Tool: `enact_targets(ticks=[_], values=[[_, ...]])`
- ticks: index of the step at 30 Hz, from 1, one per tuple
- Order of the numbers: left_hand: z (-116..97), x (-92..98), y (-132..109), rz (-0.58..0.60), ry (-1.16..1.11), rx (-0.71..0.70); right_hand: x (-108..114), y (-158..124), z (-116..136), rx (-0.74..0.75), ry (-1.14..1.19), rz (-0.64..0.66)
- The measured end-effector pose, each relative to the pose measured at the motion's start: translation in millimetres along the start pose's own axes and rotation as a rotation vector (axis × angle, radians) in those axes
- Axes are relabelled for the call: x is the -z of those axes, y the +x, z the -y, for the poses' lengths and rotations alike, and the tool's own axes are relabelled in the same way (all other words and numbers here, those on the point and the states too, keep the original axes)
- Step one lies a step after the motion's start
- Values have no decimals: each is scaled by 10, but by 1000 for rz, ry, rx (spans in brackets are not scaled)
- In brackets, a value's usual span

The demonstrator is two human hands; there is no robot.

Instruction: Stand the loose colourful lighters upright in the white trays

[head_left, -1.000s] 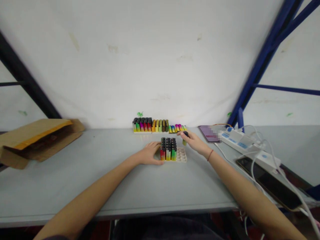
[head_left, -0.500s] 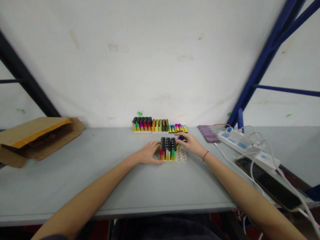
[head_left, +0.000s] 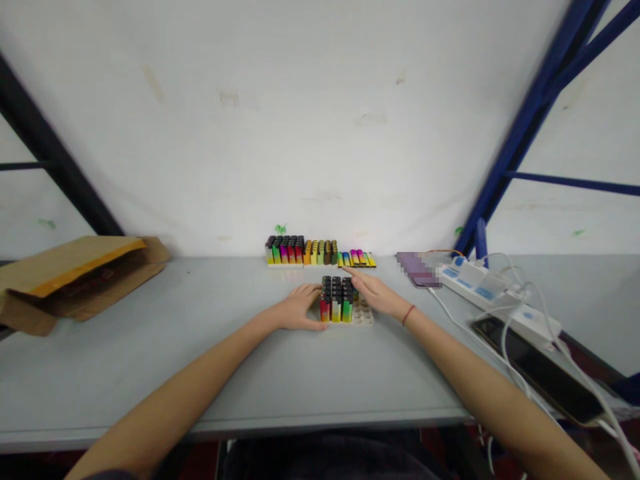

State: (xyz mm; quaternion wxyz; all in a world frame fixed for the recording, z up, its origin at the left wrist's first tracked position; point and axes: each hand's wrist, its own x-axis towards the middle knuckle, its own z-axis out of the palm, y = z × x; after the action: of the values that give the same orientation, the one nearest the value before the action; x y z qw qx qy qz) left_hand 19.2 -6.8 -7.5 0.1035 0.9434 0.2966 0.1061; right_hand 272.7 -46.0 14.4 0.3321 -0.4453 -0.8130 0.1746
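A white tray with round holes (head_left: 363,316) stands in the middle of the table, its left part filled with upright lighters (head_left: 337,308) in red, yellow and green with black tops. My left hand (head_left: 299,308) grips the left end of the tray, thumb at the front corner and fingers behind. Over the right back part is my right hand (head_left: 373,291), its index finger stretched out leftward. Beneath its thumb shows part of a dark lighter (head_left: 356,293), apparently upright at a hole; the hand mostly hides it. Several holes at the front right hold nothing.
At the wall stand more upright lighters (head_left: 285,252), small yellowish and brown ones (head_left: 320,253), and a row lying down (head_left: 356,258). An open paper bag (head_left: 85,273) lies left. On the right are phones (head_left: 537,367), a power strip (head_left: 500,300) and white cables.
My right hand has brought the lighter left and down to the tray, where it is now mostly hidden. My left hand has stayed at the tray's left end.
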Motion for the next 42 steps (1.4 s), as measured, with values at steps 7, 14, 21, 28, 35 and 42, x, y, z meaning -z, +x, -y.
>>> enact_targets(ticks=[7, 14, 21, 28, 35, 42], values=[[13, -8, -4, 11, 17, 17, -26, 134, -542, -222, -365, -150], [7, -3, 1, 13, 1, 17, 47, 115, -526, -381, -640, -60], [17, -9, 2, 8, -1, 12, 124, 88, -433, -570, -778, -128], [25, -9, -4, -11, -15, -2, 129, 51, -506, -570, -759, -87], [24, -17, 1, -8, -21, 8, 131, 15, -376, -468, -378, -226], [13, -8, 2, 5, 8, 17, 59, 12, -310, -523, -54, -416]])
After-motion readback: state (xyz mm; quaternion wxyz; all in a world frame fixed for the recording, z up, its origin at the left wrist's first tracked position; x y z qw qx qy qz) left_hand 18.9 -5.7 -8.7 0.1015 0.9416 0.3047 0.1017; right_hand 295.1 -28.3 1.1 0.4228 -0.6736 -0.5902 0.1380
